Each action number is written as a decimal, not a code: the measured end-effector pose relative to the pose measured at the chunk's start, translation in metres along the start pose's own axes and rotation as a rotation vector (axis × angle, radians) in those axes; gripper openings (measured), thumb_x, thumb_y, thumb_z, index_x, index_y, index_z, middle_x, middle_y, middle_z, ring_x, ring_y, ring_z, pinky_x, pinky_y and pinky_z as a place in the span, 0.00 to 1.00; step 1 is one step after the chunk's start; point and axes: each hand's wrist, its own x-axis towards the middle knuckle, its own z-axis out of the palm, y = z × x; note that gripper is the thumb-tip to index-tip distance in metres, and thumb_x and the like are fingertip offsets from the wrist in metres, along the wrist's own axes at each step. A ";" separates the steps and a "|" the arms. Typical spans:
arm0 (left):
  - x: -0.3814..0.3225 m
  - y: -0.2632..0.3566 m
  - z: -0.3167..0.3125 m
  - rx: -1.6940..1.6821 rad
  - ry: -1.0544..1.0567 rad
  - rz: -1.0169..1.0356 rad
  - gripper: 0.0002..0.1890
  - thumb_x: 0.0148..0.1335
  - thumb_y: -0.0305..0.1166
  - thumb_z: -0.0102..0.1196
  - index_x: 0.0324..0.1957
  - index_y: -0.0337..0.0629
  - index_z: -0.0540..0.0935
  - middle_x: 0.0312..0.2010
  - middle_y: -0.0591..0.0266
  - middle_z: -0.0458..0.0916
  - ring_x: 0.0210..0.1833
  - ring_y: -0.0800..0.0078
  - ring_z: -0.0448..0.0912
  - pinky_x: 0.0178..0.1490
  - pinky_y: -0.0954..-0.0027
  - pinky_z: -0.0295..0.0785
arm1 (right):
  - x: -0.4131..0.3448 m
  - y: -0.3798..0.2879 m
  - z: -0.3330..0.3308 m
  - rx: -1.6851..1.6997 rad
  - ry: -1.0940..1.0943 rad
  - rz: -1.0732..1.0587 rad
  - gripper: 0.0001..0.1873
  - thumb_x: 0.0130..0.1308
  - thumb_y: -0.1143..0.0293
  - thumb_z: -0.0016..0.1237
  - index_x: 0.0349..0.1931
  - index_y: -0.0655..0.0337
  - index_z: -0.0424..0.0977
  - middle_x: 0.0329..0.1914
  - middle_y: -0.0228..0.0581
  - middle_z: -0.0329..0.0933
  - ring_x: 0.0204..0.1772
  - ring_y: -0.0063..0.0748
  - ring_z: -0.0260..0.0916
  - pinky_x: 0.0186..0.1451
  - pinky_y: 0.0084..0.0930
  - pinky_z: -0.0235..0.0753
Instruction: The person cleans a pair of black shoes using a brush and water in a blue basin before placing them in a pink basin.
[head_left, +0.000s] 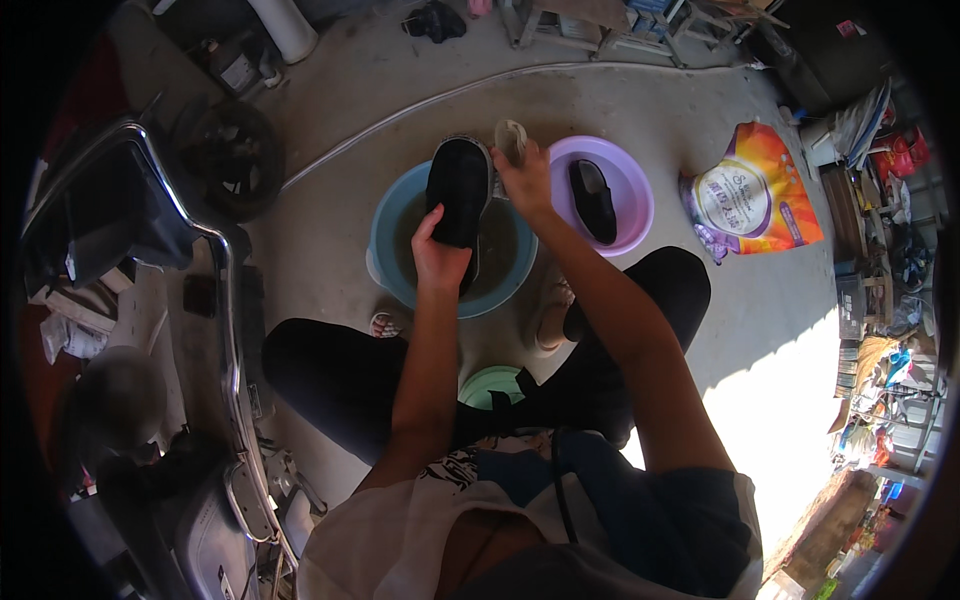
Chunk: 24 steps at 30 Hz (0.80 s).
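Note:
My left hand (444, 251) grips a black shoe (459, 184) with a pale rim, held up over a light blue basin (381, 270). Murky water (499, 247) lies in that basin. Beside the shoe's edge, my right hand (527, 180) holds a pale beige scrubbing brush (511, 139); its far side is hidden. Another black shoe (592, 201) rests in a lilac basin (643, 187) to the right of the blue one.
A green tub (480, 382) sits below my knees. An orange and purple detergent bag (757, 195) lies on the floor at right. A pale hose (420, 112) curves across the concrete behind the basins. A metal-framed vehicle (232, 337) stands close at left.

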 end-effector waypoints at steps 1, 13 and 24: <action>0.003 0.002 -0.006 -0.005 0.035 0.013 0.22 0.62 0.31 0.50 0.58 0.35 0.72 0.56 0.55 0.76 0.60 0.61 0.73 0.65 0.62 0.64 | 0.002 -0.010 -0.005 0.045 0.005 0.019 0.29 0.55 0.51 0.58 0.47 0.67 0.69 0.48 0.61 0.67 0.52 0.60 0.66 0.56 0.43 0.67; 0.011 0.001 -0.073 0.192 -0.185 0.159 0.18 0.70 0.33 0.37 0.57 0.38 0.71 0.55 0.56 0.74 0.57 0.62 0.73 0.63 0.61 0.66 | -0.088 -0.046 -0.020 0.064 -0.534 -0.585 0.32 0.55 0.56 0.56 0.60 0.56 0.67 0.48 0.43 0.65 0.51 0.47 0.69 0.51 0.37 0.72; 0.022 0.002 -0.064 -0.049 0.189 -0.060 0.19 0.71 0.35 0.42 0.59 0.39 0.70 0.55 0.58 0.74 0.61 0.63 0.70 0.67 0.61 0.62 | -0.053 -0.037 -0.009 0.049 -0.339 -0.490 0.33 0.53 0.56 0.58 0.59 0.57 0.67 0.45 0.44 0.66 0.49 0.49 0.69 0.50 0.39 0.73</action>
